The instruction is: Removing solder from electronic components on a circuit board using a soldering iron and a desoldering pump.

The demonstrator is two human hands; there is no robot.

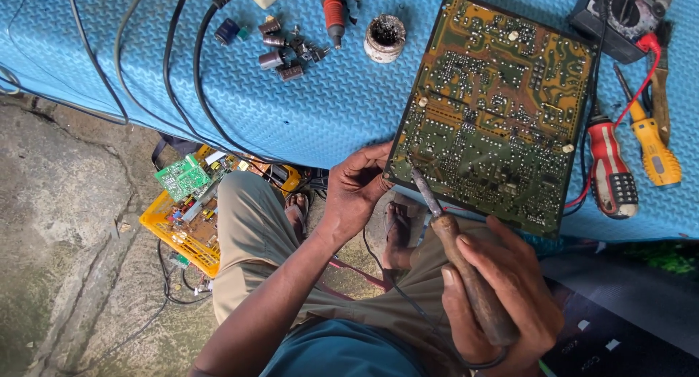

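A large green and yellow circuit board point(495, 108) lies solder side up on a blue mat point(306, 100), overhanging its near edge. My left hand point(353, 191) grips the board's near left corner. My right hand point(502, 297) is closed around the brown wooden handle of a soldering iron point(466, 275). The iron's metal tip rests on the board near that same corner, close to my left fingers.
On the mat lie several small capacitors point(280, 46), a little round tin point(384, 38), a red-handled tool point(333, 13), a multimeter point(622, 13) with red lead, a red and black screwdriver point(610, 173) and a yellow one point(655, 155). A yellow crate of boards point(186, 217) sits on the ground.
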